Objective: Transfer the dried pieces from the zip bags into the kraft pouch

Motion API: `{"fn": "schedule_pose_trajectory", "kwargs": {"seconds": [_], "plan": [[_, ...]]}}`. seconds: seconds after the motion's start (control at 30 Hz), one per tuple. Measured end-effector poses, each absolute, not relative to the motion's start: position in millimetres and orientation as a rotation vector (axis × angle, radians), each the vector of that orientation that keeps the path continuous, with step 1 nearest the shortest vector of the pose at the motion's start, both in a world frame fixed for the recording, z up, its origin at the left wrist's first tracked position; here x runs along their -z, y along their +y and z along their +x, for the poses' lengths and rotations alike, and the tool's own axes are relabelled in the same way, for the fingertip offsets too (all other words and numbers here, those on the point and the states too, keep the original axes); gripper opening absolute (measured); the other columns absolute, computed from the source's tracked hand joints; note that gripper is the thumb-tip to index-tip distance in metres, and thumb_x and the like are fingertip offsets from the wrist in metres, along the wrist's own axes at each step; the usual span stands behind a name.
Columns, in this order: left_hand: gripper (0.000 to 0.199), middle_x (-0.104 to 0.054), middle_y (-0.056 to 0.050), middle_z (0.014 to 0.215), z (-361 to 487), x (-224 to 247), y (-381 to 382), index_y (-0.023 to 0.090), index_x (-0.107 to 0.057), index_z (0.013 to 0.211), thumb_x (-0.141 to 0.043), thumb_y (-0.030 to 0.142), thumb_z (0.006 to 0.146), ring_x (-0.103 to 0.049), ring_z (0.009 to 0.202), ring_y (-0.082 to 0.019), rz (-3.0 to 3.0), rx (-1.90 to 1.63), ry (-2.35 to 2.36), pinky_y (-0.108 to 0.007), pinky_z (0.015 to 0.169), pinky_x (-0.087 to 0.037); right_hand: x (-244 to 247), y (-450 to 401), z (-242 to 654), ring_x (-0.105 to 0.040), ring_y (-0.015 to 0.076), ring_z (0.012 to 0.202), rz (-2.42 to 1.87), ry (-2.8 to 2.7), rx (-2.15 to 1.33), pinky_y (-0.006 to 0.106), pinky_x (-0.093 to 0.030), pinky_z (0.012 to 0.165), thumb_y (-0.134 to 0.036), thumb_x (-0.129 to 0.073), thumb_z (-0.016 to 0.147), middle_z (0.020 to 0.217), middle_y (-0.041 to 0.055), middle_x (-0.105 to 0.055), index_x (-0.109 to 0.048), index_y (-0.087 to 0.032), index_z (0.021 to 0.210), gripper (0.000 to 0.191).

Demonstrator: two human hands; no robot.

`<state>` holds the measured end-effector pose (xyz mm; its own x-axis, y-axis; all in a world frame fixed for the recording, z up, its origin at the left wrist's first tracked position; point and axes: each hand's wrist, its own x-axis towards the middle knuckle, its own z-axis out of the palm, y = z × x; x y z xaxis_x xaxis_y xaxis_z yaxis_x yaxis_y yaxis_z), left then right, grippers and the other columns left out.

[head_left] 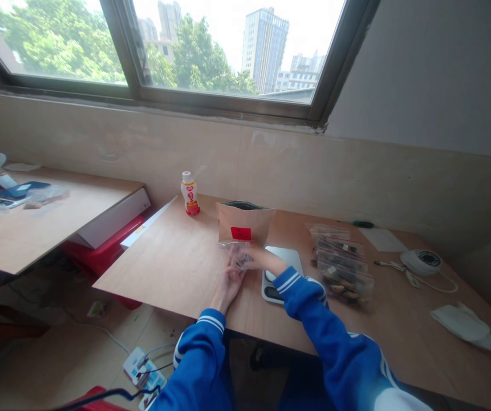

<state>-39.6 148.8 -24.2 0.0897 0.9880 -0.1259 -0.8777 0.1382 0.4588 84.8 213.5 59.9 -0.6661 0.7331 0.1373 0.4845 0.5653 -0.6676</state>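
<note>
A small clear plastic bag is held between my two hands, just in front of an upright kraft-paper pouch with a red label and an open top. My left hand grips the bag from below, its fingers curled at the lower edge. From the right, my right hand closes on the bag's side; its fingertips are partly hidden by the crinkled plastic. What the bag contains is hard to make out. Beneath my right forearm lies a white digital scale, partly covered by the arm.
Zip bags of dark dried pieces lie right of the scale. Farther right are a white dome camera with its cable and a white cloth. A white-and-red bottle stands at the back left. A power strip is on the floor.
</note>
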Motion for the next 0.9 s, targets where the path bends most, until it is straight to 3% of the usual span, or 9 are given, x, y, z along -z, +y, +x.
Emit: {"fn": "schedule_pose_trajectory", "kwargs": {"seconds": [0.13, 0.3, 0.53, 0.7, 0.9], "plan": [[0.089, -0.053, 0.0, 0.138, -39.6, 23.3, 148.9, 0.035, -0.029, 0.145, -0.045, -0.007, 0.069, -0.058, 0.115, -0.013, 0.306, -1.414, 0.439, -0.024, 0.092, -0.046, -57.9, 215.5, 88.3, -0.062, 0.0203, 0.087, -0.999, -2.557, -0.893, 0.029, -0.048, 0.078, -0.01, -0.072, 0.071, 0.094, 0.0054, -0.069, -0.07, -0.017, 0.08, 0.012], [0.081, -0.058, -0.002, 0.132, -38.4, 23.8, 151.4, 0.035, -0.034, 0.142, -0.046, -0.005, 0.073, -0.064, 0.097, -0.011, 0.269, -1.391, 0.493, -0.022, 0.08, -0.049, -71.0, 219.1, 102.0, -0.064, 0.0194, 0.081, -1.089, -2.494, -0.865, 0.03, -0.048, 0.075, -0.01, -0.062, 0.079, 0.091, 0.0066, -0.07, -0.069, -0.016, 0.081, 0.01], [0.074, -0.061, -0.003, 0.127, -37.8, 18.8, 150.3, 0.033, -0.037, 0.14, -0.049, -0.001, 0.076, -0.065, 0.096, -0.013, 0.237, -1.408, 0.502, -0.026, 0.082, -0.05, -151.0, 196.3, 112.8, -0.065, 0.0154, 0.074, -0.985, -2.304, -0.843, 0.026, -0.049, 0.069, -0.02, -0.063, 0.083, 0.082, 0.0019, -0.072, -0.071, -0.018, 0.083, 0.009], [0.073, -0.059, -0.004, 0.132, -38.9, 17.2, 149.1, 0.033, -0.037, 0.141, -0.047, -0.001, 0.077, -0.065, 0.099, -0.013, 0.224, -1.392, 0.493, -0.026, 0.084, -0.049, -185.2, 199.2, 93.1, -0.063, 0.0169, 0.085, -0.921, -2.074, -0.391, 0.029, -0.05, 0.079, -0.019, -0.057, 0.089, 0.093, 0.0041, -0.07, -0.071, -0.018, 0.094, 0.015], [0.072, -0.054, -0.004, 0.138, -39.2, 17.1, 149.9, 0.034, -0.035, 0.142, -0.047, 0.001, 0.079, -0.06, 0.113, -0.016, 0.244, -1.39, 0.526, -0.027, 0.087, -0.047, -160.4, 201.3, 87.3, -0.054, 0.0227, 0.107, -1.037, -2.065, 0.012, 0.039, -0.044, 0.096, -0.018, -0.049, 0.092, 0.116, 0.0094, -0.062, -0.062, -0.019, 0.119, 0.03]]}}
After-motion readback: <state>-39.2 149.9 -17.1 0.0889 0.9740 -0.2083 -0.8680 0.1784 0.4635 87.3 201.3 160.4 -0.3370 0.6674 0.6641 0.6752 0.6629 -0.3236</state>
